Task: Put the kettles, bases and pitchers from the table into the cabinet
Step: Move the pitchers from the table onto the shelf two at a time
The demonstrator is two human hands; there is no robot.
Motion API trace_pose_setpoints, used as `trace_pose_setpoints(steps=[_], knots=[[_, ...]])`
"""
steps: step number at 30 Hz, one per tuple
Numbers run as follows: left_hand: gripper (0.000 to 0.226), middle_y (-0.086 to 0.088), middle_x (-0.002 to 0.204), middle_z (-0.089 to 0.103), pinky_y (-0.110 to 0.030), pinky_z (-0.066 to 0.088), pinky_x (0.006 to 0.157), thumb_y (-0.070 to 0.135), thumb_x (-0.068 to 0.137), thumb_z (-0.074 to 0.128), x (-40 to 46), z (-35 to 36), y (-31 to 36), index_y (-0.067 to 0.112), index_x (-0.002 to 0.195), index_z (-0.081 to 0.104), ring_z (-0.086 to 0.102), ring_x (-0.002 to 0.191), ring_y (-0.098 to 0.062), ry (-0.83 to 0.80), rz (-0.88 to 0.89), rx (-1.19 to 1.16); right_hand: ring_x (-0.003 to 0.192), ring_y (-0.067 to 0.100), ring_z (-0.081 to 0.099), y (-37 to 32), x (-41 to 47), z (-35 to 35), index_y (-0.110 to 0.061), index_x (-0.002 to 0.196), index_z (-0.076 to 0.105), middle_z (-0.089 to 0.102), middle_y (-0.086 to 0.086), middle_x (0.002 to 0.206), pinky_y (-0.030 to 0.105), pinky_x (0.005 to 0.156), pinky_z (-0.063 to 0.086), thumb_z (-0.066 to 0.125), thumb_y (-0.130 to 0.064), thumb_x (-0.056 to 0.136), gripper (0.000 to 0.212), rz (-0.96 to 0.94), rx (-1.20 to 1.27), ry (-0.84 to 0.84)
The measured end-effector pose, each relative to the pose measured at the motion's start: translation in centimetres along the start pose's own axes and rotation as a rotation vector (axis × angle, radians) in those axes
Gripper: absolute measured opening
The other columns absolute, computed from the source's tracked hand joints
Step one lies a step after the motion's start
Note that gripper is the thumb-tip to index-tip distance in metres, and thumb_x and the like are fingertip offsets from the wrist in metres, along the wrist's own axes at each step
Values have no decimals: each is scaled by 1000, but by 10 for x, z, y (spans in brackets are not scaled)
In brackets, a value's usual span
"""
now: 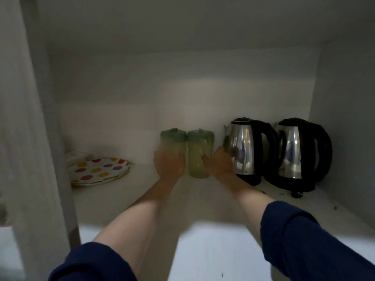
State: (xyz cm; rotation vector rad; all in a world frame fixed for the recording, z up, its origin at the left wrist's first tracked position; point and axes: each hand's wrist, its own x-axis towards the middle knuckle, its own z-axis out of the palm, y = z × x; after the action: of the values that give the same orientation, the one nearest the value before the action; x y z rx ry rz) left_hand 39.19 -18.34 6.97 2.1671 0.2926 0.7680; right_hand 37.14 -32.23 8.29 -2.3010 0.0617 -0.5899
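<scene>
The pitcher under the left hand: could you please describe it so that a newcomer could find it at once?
Look at the cabinet shelf, where two steel kettles stand at the right and a spotted plate lies at the left. Between them stand two green-lidded pitchers side by side. Yours is the left pitcher, nearer the plate, with the left hand on its front.

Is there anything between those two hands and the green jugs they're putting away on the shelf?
Nothing visible. The left hand is already wrapped on the left pitcher, and the right hand touches the right pitcher. Both stand on the cabinet shelf, the right one close beside the nearer kettle.
</scene>
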Motion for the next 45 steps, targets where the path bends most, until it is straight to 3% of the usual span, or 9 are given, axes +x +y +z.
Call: trace_pose_setpoints(steps=[4,8,12,16,20,24,35,38,45], knots=[[77,-22,141,36,-45,37,104,44,87,54,-63,-41,6,0,143,23,39,127,-39,-38,-8,2,111,32,56,-9,-55,-24,-1,123,44,56,17,121,31,80,43,57,-37,90,51,-28,75,-1],[64,-20,136,43,-37,35,102,37,89,55,-165,-105,1,1,137,35,42,125,-34,13,74,-97,109,34,59,-19,-141,-49,-3,115,54,62,17,112,33,81,46,55,-37,90,43,-85,152,-16],[50,-13,133,48,-28,36,99,28,92,53,-279,-174,-32,3,134,44,48,121,-25,134,143,-157,125,29,48,-34,-258,-62,-6,138,40,51,13,137,31,95,39,52,-38,93,56,-189,311,-27],[41,-12,122,55,-31,43,96,26,90,54,-366,-243,-84,5,125,53,54,112,-25,196,50,-75,126,25,48,-56,-370,-54,-7,137,42,51,11,137,33,101,38,53,-34,93,53,-280,393,-107],[41,-11,127,51,-24,38,86,27,92,51,-421,-318,-141,8,127,49,51,114,-23,217,-101,62,117,21,53,-93,-459,-31,-10,132,46,56,5,125,31,96,42,54,-33,92,47,-326,467,-341],[46,-17,131,49,-34,40,95,24,90,52,-448,-387,-194,3,130,46,49,118,-31,291,-282,119,125,27,49,-133,-524,6,-8,138,42,52,13,136,33,100,39,54,-34,92,54,-356,449,-524],[55,-17,140,42,-39,38,102,28,91,52,-454,-556,-366,4,138,38,44,127,-31,408,-574,194,125,24,48,-241,-630,155,-11,136,40,50,8,137,28,90,39,55,-31,93,50,-365,504,-869],[56,-17,140,44,-41,40,103,30,91,53,-449,-588,-411,3,138,38,46,127,-30,398,-601,186,128,25,46,-254,-642,198,-11,137,39,49,7,138,34,98,41,56,-31,92,51,-300,515,-886],[52,-15,133,51,-37,44,97,31,89,58,-410,-619,-510,3,132,45,52,119,-27,397,-671,105,123,25,49,-272,-642,294,-10,133,43,52,8,133,35,96,41,59,-27,92,47,-122,527,-797]])
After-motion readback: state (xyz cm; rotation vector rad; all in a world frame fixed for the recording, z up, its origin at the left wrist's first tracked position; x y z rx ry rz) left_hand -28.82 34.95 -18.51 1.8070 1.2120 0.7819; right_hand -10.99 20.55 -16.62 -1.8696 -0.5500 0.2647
